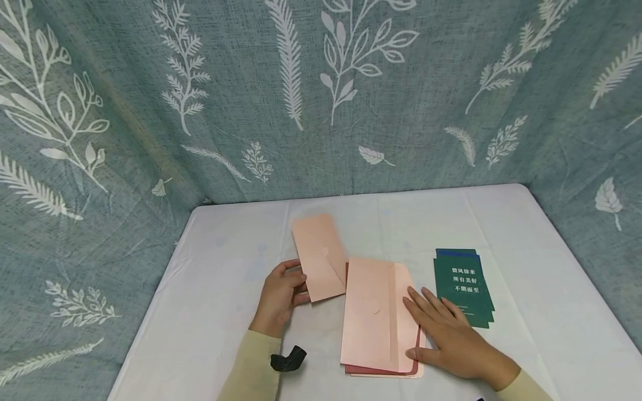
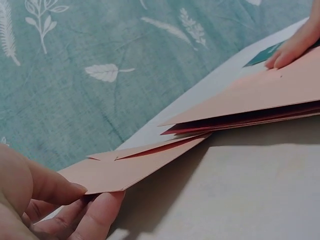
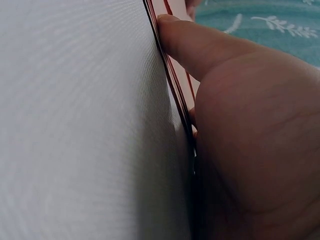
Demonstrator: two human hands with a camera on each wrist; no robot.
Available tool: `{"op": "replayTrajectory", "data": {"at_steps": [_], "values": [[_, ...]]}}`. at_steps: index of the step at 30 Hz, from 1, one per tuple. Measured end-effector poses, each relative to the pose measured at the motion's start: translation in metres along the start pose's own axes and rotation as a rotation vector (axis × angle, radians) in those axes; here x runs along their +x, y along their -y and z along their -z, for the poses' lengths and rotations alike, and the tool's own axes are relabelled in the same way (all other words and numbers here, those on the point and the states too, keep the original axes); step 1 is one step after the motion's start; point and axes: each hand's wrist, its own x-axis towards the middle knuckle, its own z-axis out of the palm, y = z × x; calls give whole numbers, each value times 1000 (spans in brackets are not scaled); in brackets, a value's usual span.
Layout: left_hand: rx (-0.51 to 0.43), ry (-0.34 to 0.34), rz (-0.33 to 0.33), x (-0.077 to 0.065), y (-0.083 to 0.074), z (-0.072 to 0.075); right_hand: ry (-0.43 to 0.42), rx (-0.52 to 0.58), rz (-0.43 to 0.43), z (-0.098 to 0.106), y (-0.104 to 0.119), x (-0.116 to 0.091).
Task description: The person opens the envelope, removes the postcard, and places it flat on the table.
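Note:
In the head view my left hand (image 1: 282,292) pinches a pink envelope (image 1: 318,253) by its left edge, thumb on top and fingers beneath. The left wrist view shows that envelope (image 2: 135,170) raised a little and tilted, its flap partly lifted. To its right lies a stack of envelopes, a pink one (image 1: 368,314) on top with its flap spread to the right and a dark red one (image 1: 358,370) peeking out below. My right hand (image 1: 446,340) rests with straight fingers on the stack's right side. Its thumb (image 3: 185,37) touches the envelope edges in the right wrist view.
Several dark green cards (image 1: 461,287) with white writing lie overlapped right of the stack, a blue edge showing among them. A white cloth (image 1: 225,245) covers the table. Behind and at the sides hangs a teal leaf-patterned curtain (image 1: 241,83). A black band (image 1: 288,359) is on the left sleeve.

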Motion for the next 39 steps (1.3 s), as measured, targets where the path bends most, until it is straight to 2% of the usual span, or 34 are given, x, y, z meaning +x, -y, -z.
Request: {"op": "replayTrajectory", "data": {"at_steps": [9, 19, 32, 39], "values": [[-33, -86, -15, 2, -4, 9, -31, -10, 25, 0, 3, -2], [-92, -135, -63, 2, -11, 15, -2, 20, -15, 0, 2, 0], [-91, -67, -81, -4, -13, 4, -8, 7, -3, 1, 4, -1], [-47, 10, -70, -11, -11, -5, -2, 10, -10, 1, 2, -1]]}}
